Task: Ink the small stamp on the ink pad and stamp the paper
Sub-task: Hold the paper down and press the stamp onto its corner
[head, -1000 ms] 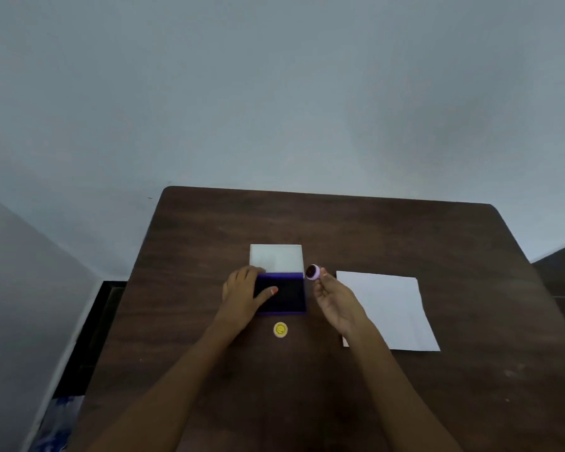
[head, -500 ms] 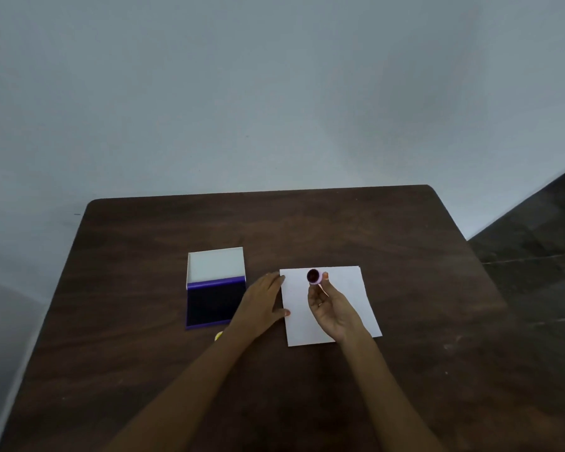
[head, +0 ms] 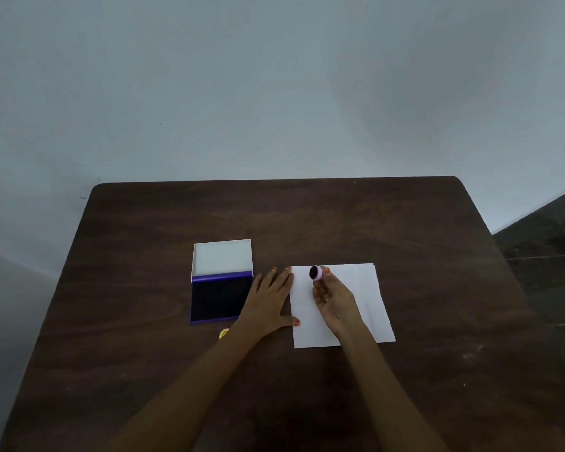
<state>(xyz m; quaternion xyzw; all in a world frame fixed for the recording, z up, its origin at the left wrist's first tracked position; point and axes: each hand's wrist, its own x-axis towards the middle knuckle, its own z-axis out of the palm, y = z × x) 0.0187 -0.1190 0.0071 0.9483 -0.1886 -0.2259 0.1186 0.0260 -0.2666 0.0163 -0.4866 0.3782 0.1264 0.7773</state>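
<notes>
Right hand [head: 335, 300] is pinching the stamp [head: 315, 273], inked face tilted, above the paper [head: 366, 298]. Left hand [head: 269, 300], spread flat, is pinning the paper's left edge. Advise levelling before pressing.

Dark wooden table [head: 405, 230]; small yellow disc [head: 223, 333], perhaps a cap.

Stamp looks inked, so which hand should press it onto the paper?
Right. The right hand already pinches the stamp above the paper, its dark face turned sideways. The left hand lies flat at the paper's left edge, well placed to steady it.
</notes>
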